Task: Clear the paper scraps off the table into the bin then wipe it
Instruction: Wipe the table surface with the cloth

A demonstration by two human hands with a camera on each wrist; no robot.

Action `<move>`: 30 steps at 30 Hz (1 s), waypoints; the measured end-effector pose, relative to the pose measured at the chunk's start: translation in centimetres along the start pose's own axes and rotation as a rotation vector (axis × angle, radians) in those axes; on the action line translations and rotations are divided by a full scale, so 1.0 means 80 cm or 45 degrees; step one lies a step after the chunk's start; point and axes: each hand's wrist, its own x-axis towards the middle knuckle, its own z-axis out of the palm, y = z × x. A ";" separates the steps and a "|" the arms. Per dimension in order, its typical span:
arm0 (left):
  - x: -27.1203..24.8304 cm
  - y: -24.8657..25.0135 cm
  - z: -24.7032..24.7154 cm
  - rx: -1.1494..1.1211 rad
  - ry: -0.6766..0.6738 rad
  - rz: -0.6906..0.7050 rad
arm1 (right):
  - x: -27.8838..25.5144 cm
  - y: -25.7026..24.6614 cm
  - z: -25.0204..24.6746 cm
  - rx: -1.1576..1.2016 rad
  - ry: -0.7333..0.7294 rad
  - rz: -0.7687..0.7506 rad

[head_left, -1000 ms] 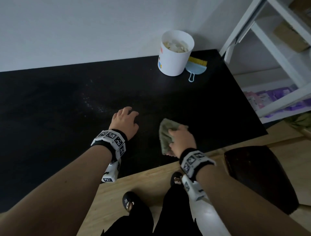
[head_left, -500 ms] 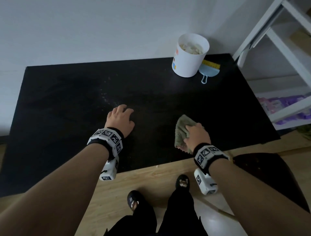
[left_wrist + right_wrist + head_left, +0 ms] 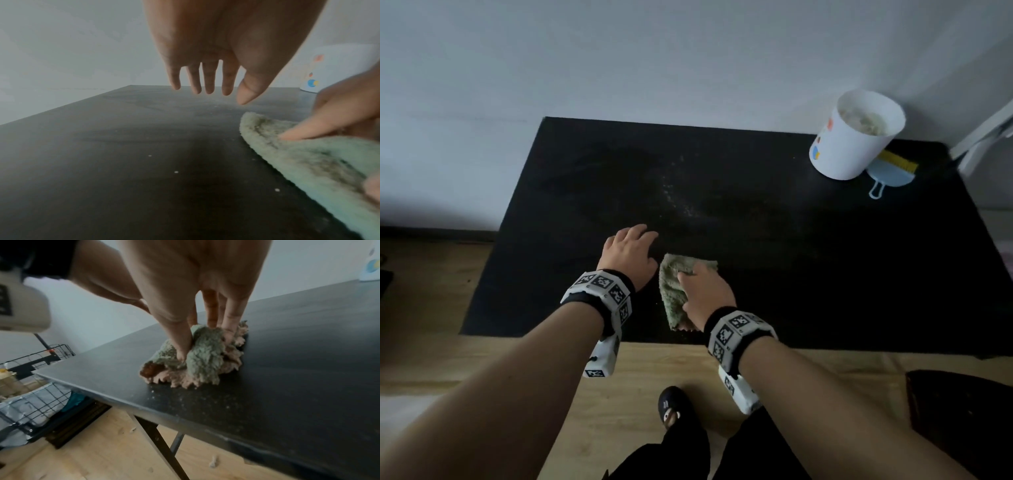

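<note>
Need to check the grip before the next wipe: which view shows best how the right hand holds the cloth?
The right wrist view: the right hand has thumb and fingers dug into the bunched cloth on the table. The head view shows only the hand's back over the cloth. The left wrist view catches fingertips pressing one edge.

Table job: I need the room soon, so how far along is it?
Scraps look done: the bin holds paper. Wiping is in hand: the right hand grips the cloth on the table; the left hand is open. Left: pale specks mid-table.
</note>
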 end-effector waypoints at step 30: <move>-0.004 -0.110 0.001 -0.092 0.185 -0.245 | 0.078 0.042 -0.066 -0.074 0.083 0.228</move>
